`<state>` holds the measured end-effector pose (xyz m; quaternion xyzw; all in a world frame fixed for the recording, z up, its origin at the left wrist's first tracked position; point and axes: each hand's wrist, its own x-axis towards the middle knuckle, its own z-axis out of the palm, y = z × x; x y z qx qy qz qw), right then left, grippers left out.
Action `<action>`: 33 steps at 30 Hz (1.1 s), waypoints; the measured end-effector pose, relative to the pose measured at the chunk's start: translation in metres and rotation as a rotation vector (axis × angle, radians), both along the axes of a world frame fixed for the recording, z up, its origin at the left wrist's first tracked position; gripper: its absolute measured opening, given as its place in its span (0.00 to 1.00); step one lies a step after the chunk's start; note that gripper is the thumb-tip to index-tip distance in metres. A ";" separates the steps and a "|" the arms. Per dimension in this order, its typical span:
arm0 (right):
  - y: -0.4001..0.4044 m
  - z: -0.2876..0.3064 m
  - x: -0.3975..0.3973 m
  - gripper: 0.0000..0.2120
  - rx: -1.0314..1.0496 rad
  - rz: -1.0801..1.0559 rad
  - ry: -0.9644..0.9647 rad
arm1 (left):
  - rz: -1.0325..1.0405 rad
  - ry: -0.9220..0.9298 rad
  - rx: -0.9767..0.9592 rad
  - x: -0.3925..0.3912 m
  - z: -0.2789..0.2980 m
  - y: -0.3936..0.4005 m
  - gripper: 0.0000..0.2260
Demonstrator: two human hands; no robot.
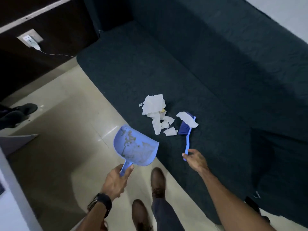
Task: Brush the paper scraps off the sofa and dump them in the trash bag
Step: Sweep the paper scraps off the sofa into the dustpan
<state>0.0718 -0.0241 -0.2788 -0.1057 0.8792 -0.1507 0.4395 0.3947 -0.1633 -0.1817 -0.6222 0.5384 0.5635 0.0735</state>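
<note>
Home living room, dark fabric sofa [200, 67] filling the frame from 12 to 4 o'clock, glossy beige tiled floor [66, 130] at 8 o'clock, wall socket [30, 39] with a plugged-in charger [36, 46] on dark wood panelling at 10 o'clock

Left hand [115, 180] grips dustpan [135, 145]; right hand [195, 160] brush [187, 129] beside scraps [156, 110].

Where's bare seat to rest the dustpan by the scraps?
Bare sofa seat runs from the paper scraps toward the far armrest, and along the front edge by the dustpan. Crowded right of the scraps: the brush sits there, one scrap on it.
</note>
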 end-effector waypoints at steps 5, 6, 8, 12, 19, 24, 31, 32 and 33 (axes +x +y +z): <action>-0.037 -0.072 -0.027 0.29 0.122 -0.045 0.062 | -0.081 -0.053 -0.035 0.004 -0.052 -0.037 0.17; -0.042 -0.083 -0.029 0.30 0.137 -0.074 0.100 | -0.104 -0.056 -0.037 0.005 -0.063 -0.042 0.17; -0.051 -0.105 -0.033 0.23 0.115 -0.107 0.187 | -0.111 -0.043 -0.043 0.006 -0.083 -0.051 0.17; -0.065 -0.111 -0.023 0.15 -0.117 -0.209 0.242 | -0.082 -0.060 -0.009 0.017 -0.114 -0.070 0.15; -0.102 -0.059 -0.030 0.18 -0.140 -0.083 0.458 | -0.116 -0.123 0.118 0.075 -0.130 -0.110 0.17; -0.141 -0.054 -0.032 0.22 -0.132 0.122 0.556 | -0.269 -0.081 0.198 0.077 -0.160 -0.155 0.15; -0.191 -0.086 -0.044 0.23 -0.156 0.226 0.598 | -0.319 -0.057 0.176 0.092 -0.197 -0.184 0.20; -0.198 -0.090 -0.043 0.23 -0.145 0.243 0.583 | -0.309 -0.045 0.165 0.096 -0.199 -0.184 0.20; -0.204 -0.095 -0.043 0.23 -0.138 0.262 0.565 | -0.293 -0.030 0.157 0.097 -0.201 -0.184 0.20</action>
